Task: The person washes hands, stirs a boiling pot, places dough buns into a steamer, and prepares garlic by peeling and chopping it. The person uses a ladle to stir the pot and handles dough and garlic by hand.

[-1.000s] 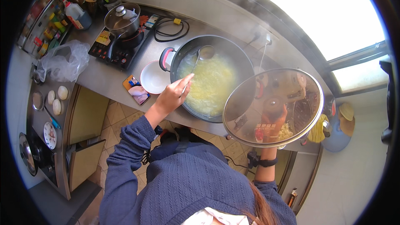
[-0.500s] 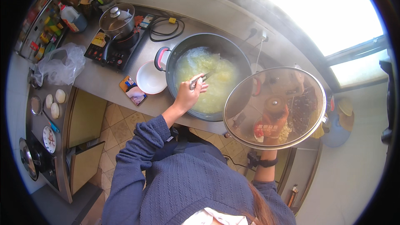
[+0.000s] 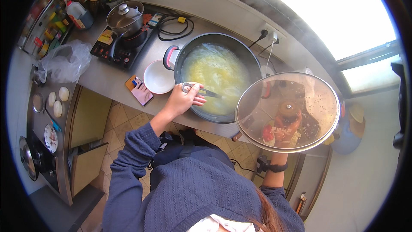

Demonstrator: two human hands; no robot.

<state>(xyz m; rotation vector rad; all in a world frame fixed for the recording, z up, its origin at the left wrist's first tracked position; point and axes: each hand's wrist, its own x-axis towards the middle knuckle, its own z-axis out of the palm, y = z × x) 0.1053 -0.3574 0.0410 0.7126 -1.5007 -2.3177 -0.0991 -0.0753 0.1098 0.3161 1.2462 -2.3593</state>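
A wide dark pot [image 3: 253,60] with a pink side handle stands on the grey counter, full of steaming pale yellow food [image 3: 216,75]. My left hand [image 3: 185,99] is over the pot's near rim, closed on the grey handle of a utensil [image 3: 201,90] whose far end dips into the food. My right hand is hidden behind the large glass lid [image 3: 287,111], which it holds up, tilted, to the right of the pot; only the wrist with a dark band [image 3: 272,167] shows below it.
A white bowl [image 3: 158,77] and a phone [image 3: 139,90] lie left of the pot. Farther left, a lidded steel pot [image 3: 125,16] sits on a black cooktop [image 3: 118,45]. Cables [image 3: 174,28], bottles, a plastic bag [image 3: 66,62] and a bright window [image 3: 326,13] surround the counter.
My left hand has moved right and down over the pot's rim, and the utensil now reaches into the food. The lid stays raised at the right.
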